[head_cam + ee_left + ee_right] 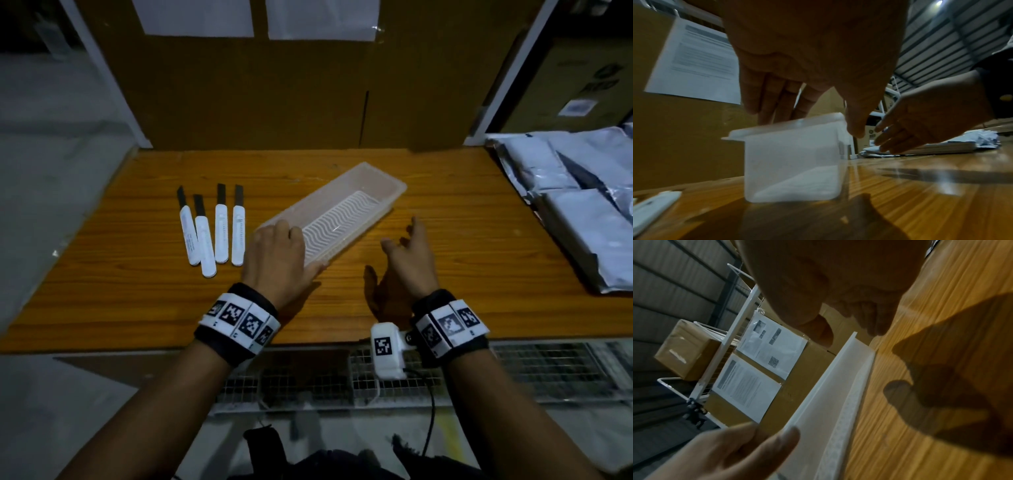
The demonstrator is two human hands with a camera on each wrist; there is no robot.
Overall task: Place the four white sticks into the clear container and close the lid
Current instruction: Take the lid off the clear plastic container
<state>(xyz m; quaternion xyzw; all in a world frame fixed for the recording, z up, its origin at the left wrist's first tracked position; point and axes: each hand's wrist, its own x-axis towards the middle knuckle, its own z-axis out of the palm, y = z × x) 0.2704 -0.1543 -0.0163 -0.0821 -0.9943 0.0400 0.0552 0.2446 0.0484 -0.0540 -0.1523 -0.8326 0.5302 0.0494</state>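
Four white sticks (214, 236) with black ends lie side by side on the wooden table (137, 301), left of the clear container (370, 192); one stick end (651, 209) shows in the left wrist view. The long container (793, 162) lies diagonally, empty, with a wavy ribbed bottom. My left hand (294, 246) grips its near end, fingers (766, 112) over the top rim and thumb (785, 438) against the side. My right hand (394, 250) hovers just right of the container (830, 394), fingers spread, touching nothing. No separate lid shows on the table.
Grey plastic bags (565, 198) are piled on the table's right end. A cardboard wall (274, 96) with taped papers closes the back. A wire grid shelf (513, 373) runs below the front edge. Bare wood lies right of the container.
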